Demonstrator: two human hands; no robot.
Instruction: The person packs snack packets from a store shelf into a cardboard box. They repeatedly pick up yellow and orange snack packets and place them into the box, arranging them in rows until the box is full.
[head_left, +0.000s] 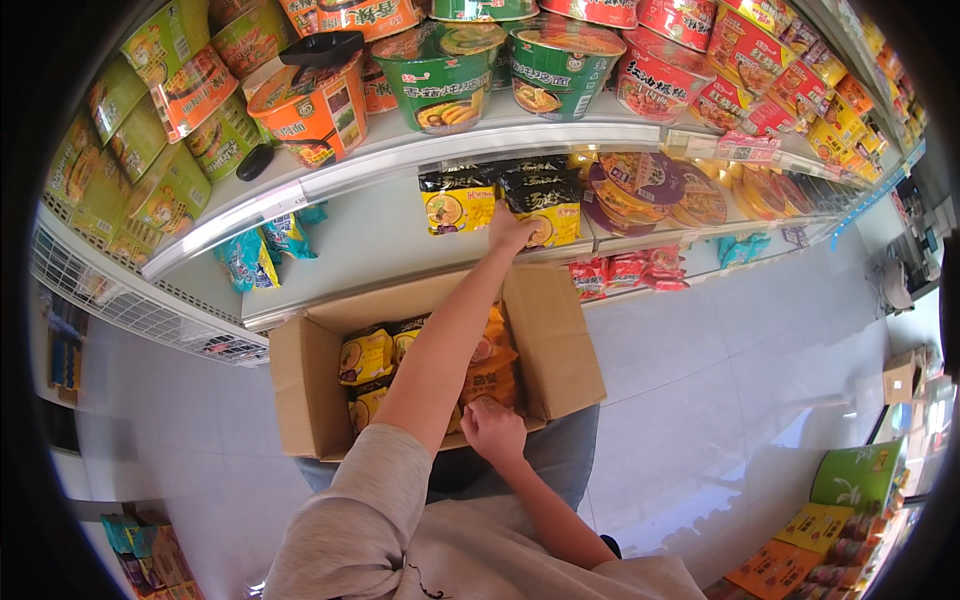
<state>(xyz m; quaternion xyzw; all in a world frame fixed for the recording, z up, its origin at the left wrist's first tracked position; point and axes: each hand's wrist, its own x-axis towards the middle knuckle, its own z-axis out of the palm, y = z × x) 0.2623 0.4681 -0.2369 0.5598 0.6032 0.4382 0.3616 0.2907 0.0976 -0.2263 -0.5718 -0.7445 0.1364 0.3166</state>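
Note:
My left hand reaches to the lower shelf, its thumb and fingers around the left edge of a black and yellow instant noodle packet in the right-hand row. A second row of like packets stands just left of it. On my lap, against the shelf, sits an open cardboard box. It holds several black and yellow noodle packets and orange packets. My right hand is curled at the box's near rim beside the orange packets; its fingertips are hidden, so its hold is unclear.
Instant noodle cups crowd the upper shelf. Purple-lidded bowls stand right of the packets, teal packets at the left. Red packets lie on a level below. A wire basket rack runs along the left; a green display panel stands lower right.

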